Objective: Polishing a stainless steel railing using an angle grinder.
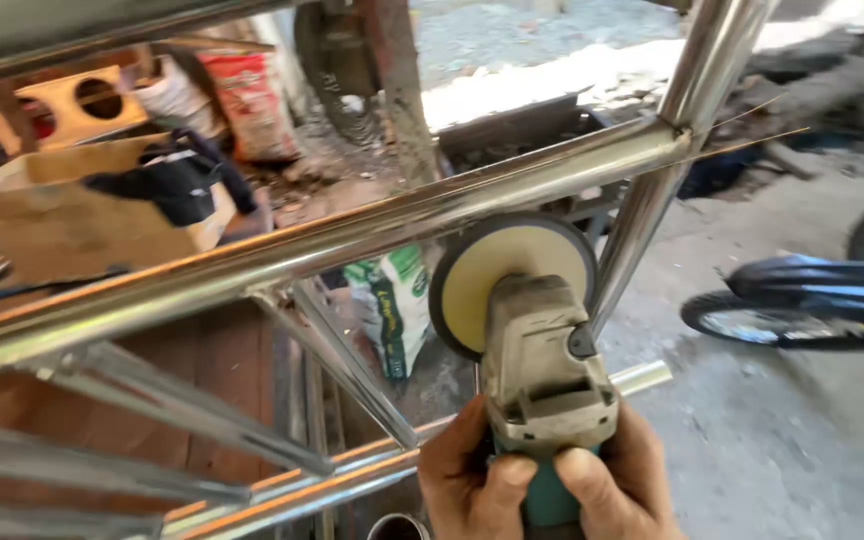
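An angle grinder (542, 370) with a grey head, a teal body and a round pale-yellow disc (512, 270) is held up against a shiny steel tube frame (352, 235). The disc's upper edge meets the underside of the long slanting tube. My left hand (467, 480) and my right hand (617, 485) both wrap the grinder's body from below, thumbs on top. A second tube (352, 480) of the frame runs just behind my hands.
Thinner steel bars (347, 375) cross inside the frame. A wooden box (72, 215) with black cloth stands at the left, sacks (392, 300) behind the frame. A parked two-wheeler (812, 300) stands on the concrete floor at the right.
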